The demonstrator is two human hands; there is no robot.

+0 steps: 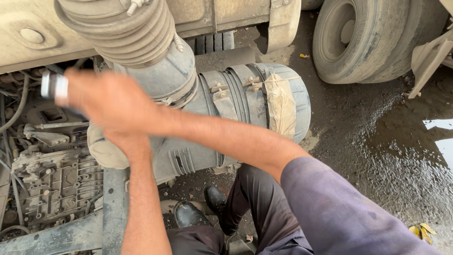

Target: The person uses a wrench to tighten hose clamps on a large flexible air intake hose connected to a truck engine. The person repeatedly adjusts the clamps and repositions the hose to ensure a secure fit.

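Note:
My right hand (106, 101) reaches across to the left from a purple sleeve and is blurred by motion. It is closed around a tool with a shiny silver cylindrical end (54, 86) that sticks out at its left. My left forearm rises from the bottom edge, and my left hand (123, 138) meets the underside of the right hand, its fingers hidden. Both hands hover over a dusty grey air-filter housing (245, 97) and its ribbed rubber hose (127, 33) on a truck.
A grimy ribbed gearbox casing (56, 184) and cables lie at the lower left beside a frame rail (113, 208). A truck tyre (373, 38) stands at the top right. My black shoes (188, 215) rest on wet muddy ground near a puddle (443, 137).

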